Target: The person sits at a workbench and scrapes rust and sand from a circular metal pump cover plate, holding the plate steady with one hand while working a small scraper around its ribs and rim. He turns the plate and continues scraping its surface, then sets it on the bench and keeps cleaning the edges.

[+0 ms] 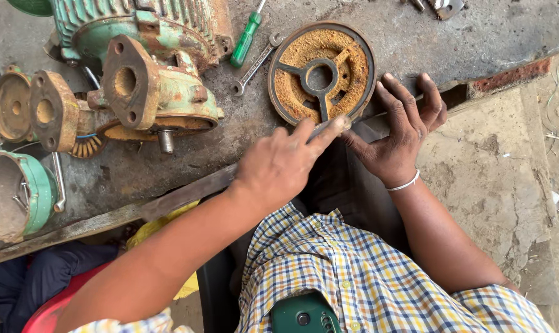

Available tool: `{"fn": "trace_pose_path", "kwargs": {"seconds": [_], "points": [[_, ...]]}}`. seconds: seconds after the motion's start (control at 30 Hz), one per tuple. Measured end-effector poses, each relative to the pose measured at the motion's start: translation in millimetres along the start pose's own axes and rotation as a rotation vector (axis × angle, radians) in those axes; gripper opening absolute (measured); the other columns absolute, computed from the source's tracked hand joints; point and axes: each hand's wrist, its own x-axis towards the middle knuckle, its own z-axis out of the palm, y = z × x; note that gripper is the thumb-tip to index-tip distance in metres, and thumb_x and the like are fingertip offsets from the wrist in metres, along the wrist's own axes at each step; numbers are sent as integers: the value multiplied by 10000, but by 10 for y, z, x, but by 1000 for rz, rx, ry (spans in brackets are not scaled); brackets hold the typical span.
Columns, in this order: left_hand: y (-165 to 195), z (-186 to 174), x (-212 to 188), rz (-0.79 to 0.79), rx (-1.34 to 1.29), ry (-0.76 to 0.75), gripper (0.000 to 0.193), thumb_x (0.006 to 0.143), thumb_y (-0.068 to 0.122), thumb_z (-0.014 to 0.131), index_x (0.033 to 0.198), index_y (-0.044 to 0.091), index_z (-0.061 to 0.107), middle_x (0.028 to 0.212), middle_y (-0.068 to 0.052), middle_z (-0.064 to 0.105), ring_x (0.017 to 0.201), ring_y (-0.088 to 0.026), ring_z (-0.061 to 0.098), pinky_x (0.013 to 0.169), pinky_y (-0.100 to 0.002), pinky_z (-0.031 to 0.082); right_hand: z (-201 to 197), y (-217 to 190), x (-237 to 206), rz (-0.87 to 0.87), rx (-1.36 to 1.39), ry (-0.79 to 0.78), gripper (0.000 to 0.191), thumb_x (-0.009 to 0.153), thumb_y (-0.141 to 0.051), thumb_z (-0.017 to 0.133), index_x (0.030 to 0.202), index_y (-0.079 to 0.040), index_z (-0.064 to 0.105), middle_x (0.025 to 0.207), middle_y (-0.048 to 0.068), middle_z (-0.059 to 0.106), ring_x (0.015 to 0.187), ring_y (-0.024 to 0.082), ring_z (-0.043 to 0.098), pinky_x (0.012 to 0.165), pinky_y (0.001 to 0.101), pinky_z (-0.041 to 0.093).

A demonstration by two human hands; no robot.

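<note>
I'm looking down into a rough repair workshop. A grimy, oil-stained bench carries a stripped green pump motor, rusted flanged housings, a rust-caked round cover plate, a spanner and a green-handled screwdriver, with cracked concrete floor beside it.
</note>
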Motion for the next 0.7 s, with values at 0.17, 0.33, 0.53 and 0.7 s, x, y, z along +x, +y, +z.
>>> {"fn": "trace_pose_path", "kwargs": {"seconds": [0.17,0.33,0.53,0.7], "points": [[-2,-28,-18,-20,17,-77,732,902,134,614,1582,271,382,1044,-81,575,715,-272,661,563,-409,587,-4,-2,4,21,17,-10,757,874,-630,881,1387,-106,690,1472,53,646,1520,360,354,1261,515,188],[-1,14,-43,-37,24,-74,749,893,129,618,1586,281,379,1018,-77,572,712,-268,658,560,-408,588,-17,-5,1,7,-4,-18,776,866,-658,884,1378,-107,698,1476,56,653,1511,365,353,1233,521,179],[-12,18,-47,-51,17,-32,744,885,136,617,1579,271,384,1070,-87,580,724,-286,658,565,-412,590,-19,-11,4,3,-11,-9,784,858,-663,865,1389,-110,698,1482,47,652,1521,360,352,1236,526,173],[-36,-18,-71,-95,29,-126,759,904,88,596,1596,301,368,1020,-75,573,729,-272,660,557,-412,591,-25,-25,0,39,4,-22,797,857,-684,876,1374,-104,698,1473,60,646,1513,369,347,1237,525,177]]}}
